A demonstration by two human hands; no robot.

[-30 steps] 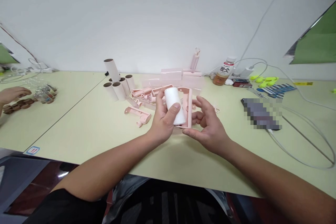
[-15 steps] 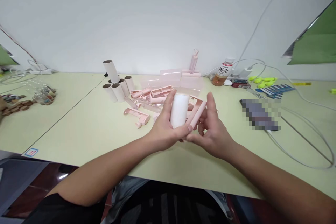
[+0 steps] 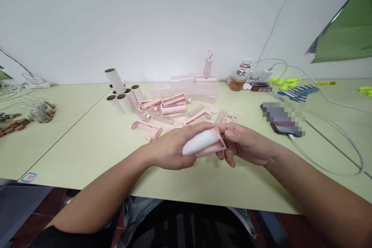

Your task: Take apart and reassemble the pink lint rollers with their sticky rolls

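Note:
My left hand [image 3: 171,145] is wrapped round a smooth white roll [image 3: 200,142], which lies tilted with its right end higher. Against the roll's lower side sits a pink plastic holder [image 3: 213,149] with an upright end piece. The fingers of my right hand [image 3: 242,143] grip the holder at that right end, beside the roll's end; part of the contact is hidden. Just beyond my hands lie loose pink plastic pieces, among them a long holder part [image 3: 147,128] and several clear pink tubes [image 3: 162,118].
White cardboard tubes [image 3: 124,104] stand grouped at the back left, one lying tilted on top. Translucent pink sheets [image 3: 182,81] and an upright pink piece [image 3: 208,66] are by the wall. To the right are a drink bottle [image 3: 240,75], a phone [image 3: 281,120] and its cable [image 3: 328,171].
The white roll and pink holder have tipped from nearly upright to lying slantwise and come lower. My right fingers have moved from the holder's side onto its end. The view has shifted slightly.

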